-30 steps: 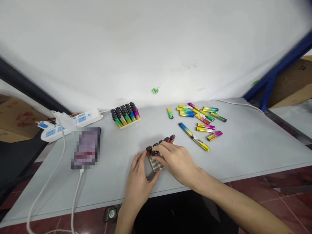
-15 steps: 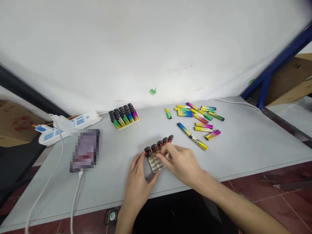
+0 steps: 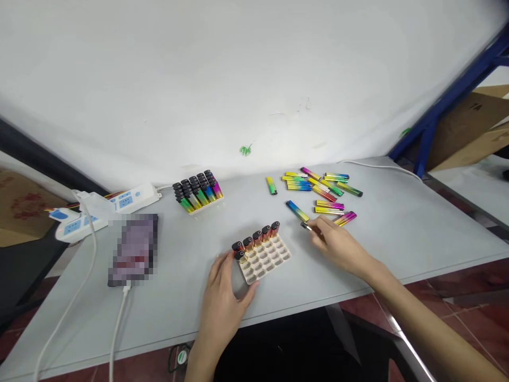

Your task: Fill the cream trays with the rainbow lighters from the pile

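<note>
A cream plastic tray (image 3: pixel 267 260) of empty pockets sat just below the centre of the frame on the grey tabletop (image 3: pixel 397 239), with a row of dark-capped orange lighters (image 3: pixel 256 238) standing upright along its far edge and one more at its left corner; they stood cap-up because the pockets gripped their bases. The left hand (image 3: pixel 222 297) lay against the tray's near left corner, fingers spread loosely around it rather than closed on anything, seemingly to keep the light tray from sliding. The right hand (image 3: pixel 338 241) was stretched to the right of the tray, its fingertips narrowed onto the end of a blue-and-yellow lighter (image 3: pixel 297 210) lying flat; whether it was truly pinched, I could not tell. Beyond it, toward the upper right, a loose heap of rainbow lighters (image 3: pixel 324 187) lay scattered within that hand's reach. A filled tray of lighters (image 3: pixel 196 191) stood to the upper left, set apart near a white power strip (image 3: pixel 119 204), and a phone (image 3: pixel 133 248) on a charging cable (image 3: pixel 119 323) lay at the left.
</note>
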Motion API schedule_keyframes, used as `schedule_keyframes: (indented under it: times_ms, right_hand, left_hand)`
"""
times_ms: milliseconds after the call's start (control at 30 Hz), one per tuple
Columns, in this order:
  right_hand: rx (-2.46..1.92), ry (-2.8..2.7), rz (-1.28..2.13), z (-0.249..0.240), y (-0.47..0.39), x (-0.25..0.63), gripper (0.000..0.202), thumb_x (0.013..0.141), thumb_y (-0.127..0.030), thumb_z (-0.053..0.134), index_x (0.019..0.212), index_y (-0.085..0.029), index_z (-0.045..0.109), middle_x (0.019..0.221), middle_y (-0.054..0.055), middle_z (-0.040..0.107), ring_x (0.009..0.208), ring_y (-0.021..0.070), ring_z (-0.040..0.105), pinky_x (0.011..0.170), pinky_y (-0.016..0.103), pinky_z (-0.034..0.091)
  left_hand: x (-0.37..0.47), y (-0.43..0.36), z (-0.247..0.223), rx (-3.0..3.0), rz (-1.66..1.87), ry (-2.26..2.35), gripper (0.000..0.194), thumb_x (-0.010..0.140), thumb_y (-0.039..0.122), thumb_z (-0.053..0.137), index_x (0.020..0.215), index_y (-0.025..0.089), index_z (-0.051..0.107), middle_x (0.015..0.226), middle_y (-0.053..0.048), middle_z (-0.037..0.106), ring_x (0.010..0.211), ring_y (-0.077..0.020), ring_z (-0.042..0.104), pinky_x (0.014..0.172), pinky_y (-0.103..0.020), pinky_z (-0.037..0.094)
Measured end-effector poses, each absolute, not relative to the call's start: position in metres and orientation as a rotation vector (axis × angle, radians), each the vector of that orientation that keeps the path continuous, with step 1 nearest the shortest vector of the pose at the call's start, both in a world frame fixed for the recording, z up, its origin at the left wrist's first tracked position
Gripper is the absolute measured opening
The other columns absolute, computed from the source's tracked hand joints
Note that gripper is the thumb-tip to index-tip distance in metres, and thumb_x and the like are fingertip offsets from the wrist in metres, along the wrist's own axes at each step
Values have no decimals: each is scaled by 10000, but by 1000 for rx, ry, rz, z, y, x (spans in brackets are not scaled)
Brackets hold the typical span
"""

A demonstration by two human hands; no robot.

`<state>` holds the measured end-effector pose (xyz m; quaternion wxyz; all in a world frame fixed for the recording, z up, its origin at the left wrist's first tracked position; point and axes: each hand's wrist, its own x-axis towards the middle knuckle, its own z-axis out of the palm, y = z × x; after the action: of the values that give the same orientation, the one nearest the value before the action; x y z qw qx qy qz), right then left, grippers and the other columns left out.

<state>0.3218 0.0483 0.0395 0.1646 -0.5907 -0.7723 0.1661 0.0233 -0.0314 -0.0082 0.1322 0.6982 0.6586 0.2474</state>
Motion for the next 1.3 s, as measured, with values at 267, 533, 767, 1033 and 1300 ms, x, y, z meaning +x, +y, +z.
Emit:
schedule_keyframes:
  times_ms: [267,533,767,1033,1300]
  right_hand:
    - [-1174,-1487,1314,42,84,288,276,1019,-401,273,956,-234,484,632,-49,439,514,130,335,515,266,300]
    - [-1173,-1178,1511,16,96,274,554,938,-660,353,567,-250,329,473,-62,214,423,111,196,429,283,173]
    - [-1169,-1071,1529,18,91,275,519,939,-480,314,476,-245,328,433,-50,215,389,102,175,416,275,150]
    - [-1159,-1029,1595,21,89,276,603,942,-628,357,491,-229,332,453,-59,206,409,91,156,438,269,111]
    - [-1168,-1058,1556,20,88,276,513,931,-514,319,494,-245,310,441,-59,204,394,95,156,415,266,135]
  left_hand:
    - [24,-34,-10,2039,702,1923,685,895,461,611,1468,192,348,1469,-169,483,1412,-349,438,1117,-567,454]
    - [25,-33,-6,2006,676,1947,662,885,476,621,1437,213,369,1433,-158,499,1372,-351,478,1094,-570,475]
    - [24,-32,-7,2007,685,1957,658,867,479,641,1417,221,387,1391,-164,524,1353,-371,495,1059,-587,495]
    - [25,-33,-6,2005,643,1974,660,883,499,608,1419,179,395,1403,-185,522,1354,-367,496,1055,-582,503]
    - [25,-32,-5,1953,659,1954,691,873,526,615,1425,172,398,1422,-177,500,1375,-358,472,1109,-573,452]
